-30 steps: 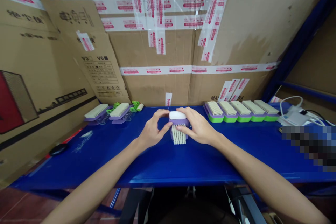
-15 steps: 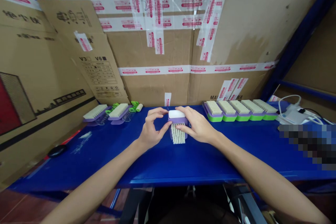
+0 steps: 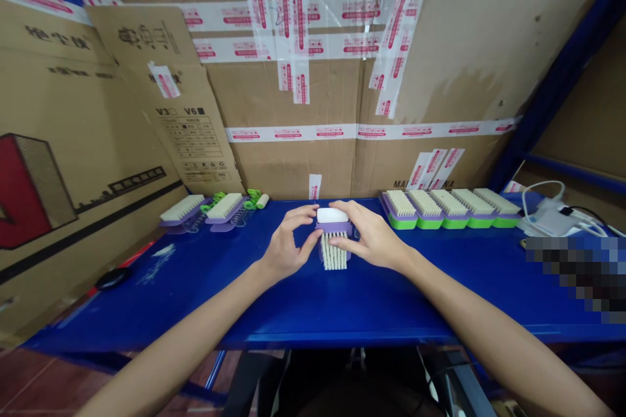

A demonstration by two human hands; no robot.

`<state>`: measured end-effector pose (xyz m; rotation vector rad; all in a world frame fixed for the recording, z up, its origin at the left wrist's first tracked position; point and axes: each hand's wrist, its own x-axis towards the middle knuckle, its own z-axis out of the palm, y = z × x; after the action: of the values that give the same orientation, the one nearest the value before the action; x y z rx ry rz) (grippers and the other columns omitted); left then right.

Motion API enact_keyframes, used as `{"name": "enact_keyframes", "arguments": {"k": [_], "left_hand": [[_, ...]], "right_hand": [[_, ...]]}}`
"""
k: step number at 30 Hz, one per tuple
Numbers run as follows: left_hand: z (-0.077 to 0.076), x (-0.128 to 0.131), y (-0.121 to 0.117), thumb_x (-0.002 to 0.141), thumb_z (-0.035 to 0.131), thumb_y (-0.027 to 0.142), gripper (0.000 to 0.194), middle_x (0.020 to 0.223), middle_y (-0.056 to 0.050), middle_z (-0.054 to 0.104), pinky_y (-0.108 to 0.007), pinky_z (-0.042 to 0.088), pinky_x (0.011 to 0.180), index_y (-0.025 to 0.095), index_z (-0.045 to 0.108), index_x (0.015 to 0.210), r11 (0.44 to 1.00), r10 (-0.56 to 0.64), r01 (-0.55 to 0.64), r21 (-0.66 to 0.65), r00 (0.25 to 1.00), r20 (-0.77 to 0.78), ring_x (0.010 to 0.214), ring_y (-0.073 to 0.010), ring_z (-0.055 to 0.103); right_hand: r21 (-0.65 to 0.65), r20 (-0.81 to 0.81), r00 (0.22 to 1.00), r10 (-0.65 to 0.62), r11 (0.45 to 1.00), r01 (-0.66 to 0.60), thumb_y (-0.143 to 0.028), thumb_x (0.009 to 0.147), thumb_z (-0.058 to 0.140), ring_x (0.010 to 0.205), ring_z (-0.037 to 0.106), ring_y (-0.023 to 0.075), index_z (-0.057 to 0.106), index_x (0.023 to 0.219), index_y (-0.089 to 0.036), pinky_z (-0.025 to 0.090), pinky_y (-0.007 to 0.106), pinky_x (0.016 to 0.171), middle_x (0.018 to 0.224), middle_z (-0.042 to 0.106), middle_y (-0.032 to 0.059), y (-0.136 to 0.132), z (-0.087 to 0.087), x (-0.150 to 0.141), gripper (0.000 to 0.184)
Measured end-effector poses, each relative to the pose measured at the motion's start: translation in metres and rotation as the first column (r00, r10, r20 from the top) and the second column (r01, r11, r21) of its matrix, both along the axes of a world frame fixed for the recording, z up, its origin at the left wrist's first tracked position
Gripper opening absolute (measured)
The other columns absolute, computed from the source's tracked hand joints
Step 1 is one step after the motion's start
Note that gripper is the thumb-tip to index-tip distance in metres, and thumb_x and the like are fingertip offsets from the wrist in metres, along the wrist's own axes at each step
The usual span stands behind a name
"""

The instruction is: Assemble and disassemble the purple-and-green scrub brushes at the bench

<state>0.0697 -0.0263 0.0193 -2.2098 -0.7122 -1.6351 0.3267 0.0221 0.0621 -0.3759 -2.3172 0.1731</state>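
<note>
In the middle of the blue table, a purple scrub brush [image 3: 334,253] with pale bristles is in front of me, its bristles facing me. A white rounded piece [image 3: 332,215] sits at its far end, above a purple rim. My left hand [image 3: 291,241] pinches the left side, with curled fingers at the white piece and the thumb against the purple rim. My right hand [image 3: 374,234] is closed round the right side, its thumb lying over the bristles and its fingers at the white piece. The fingertips partly hide where the parts meet.
At the right back stands a row of several purple-and-green brushes [image 3: 445,212], bristles up. Two purple brushes [image 3: 225,208] and green parts [image 3: 254,199] lie at the left back. A white charger with cables [image 3: 545,215] is far right. Cardboard [image 3: 293,163] walls the back; a black disc [image 3: 112,278] lies left.
The whole view has shifted slightly, everything appearing a little lower and to the right. Both hands keep their grip on the brush, with the left fingers barely moved.
</note>
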Motion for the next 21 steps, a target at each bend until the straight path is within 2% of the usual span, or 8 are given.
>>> {"name": "enact_keyframes", "arguments": {"k": [4, 10, 16, 21], "left_hand": [[-0.001, -0.003, -0.001, 0.105, 0.077, 0.014, 0.050, 0.135, -0.012, 0.071, -0.055, 0.069, 0.110, 0.028, 0.051, 0.146, 1.000, 0.008, -0.007, 0.014, 0.999, -0.046, 0.137, -0.0298, 0.075], [0.000, -0.002, -0.003, 0.106, 0.077, 0.019, 0.048, 0.134, -0.014, 0.072, -0.046, 0.074, 0.096, 0.026, 0.052, 0.147, 0.997, 0.070, -0.069, 0.016, 0.995, -0.069, 0.129, -0.0273, 0.075], [0.004, 0.000, -0.006, 0.105, 0.078, 0.018, 0.043, 0.128, -0.012, 0.074, -0.047, 0.072, 0.100, 0.025, 0.057, 0.142, 0.994, 0.097, -0.091, 0.068, 0.991, -0.089, 0.123, -0.0273, 0.077], [0.008, 0.000, -0.009, 0.102, 0.081, 0.015, 0.041, 0.124, -0.010, 0.076, -0.043, 0.071, 0.097, 0.025, 0.060, 0.135, 0.994, 0.092, -0.086, 0.063, 0.991, -0.101, 0.116, -0.0254, 0.079]], "right_hand": [[-0.030, 0.010, 1.000, 0.016, 0.999, -0.015, -0.071, 0.110, 0.065, 0.129, 0.075, 0.0361, 0.053, 0.157, -0.026, 0.063, 0.058, 0.112, 0.146, 0.073, 0.0171, 0.002, 0.001, 0.001, 0.066], [-0.089, 0.042, 0.999, 0.019, 0.996, -0.016, -0.071, 0.110, 0.066, 0.122, 0.076, 0.0349, 0.054, 0.150, -0.024, 0.063, 0.055, 0.107, 0.142, 0.074, 0.0167, 0.003, 0.003, 0.001, 0.063], [-0.098, 0.051, 0.998, 0.019, 0.995, -0.014, -0.068, 0.111, 0.066, 0.117, 0.076, 0.0331, 0.052, 0.151, -0.024, 0.063, 0.051, 0.102, 0.139, 0.073, 0.0164, 0.004, 0.002, 0.001, 0.061], [-0.095, 0.054, 0.998, 0.011, 0.995, -0.005, -0.070, 0.111, 0.064, 0.117, 0.075, 0.0338, 0.050, 0.154, -0.024, 0.062, 0.053, 0.103, 0.142, 0.072, 0.0181, 0.006, -0.002, 0.000, 0.064]]}}
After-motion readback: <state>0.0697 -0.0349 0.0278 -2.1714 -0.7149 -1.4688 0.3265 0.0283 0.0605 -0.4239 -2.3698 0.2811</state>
